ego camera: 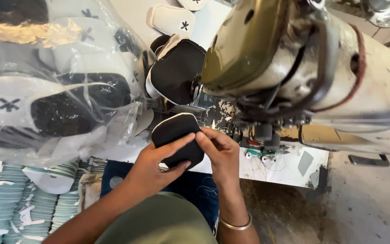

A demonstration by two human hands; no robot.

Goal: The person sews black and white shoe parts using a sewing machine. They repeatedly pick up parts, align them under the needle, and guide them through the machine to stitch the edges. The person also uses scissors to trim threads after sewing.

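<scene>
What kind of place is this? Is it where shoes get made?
Probably a shoe-making workshop. A big worn industrial sewing machine stands over the bench, a clear plastic bag holds many black-and-white shoe pieces, and both hands, left hand and right hand, hold one black mesh piece.

The sewing machine (303,68) stands on the right, and the plastic bag (55,81) lies on the left. Between them, near, both hands hold a mesh piece (177,138); another piece (177,72) lies farther behind it.
</scene>
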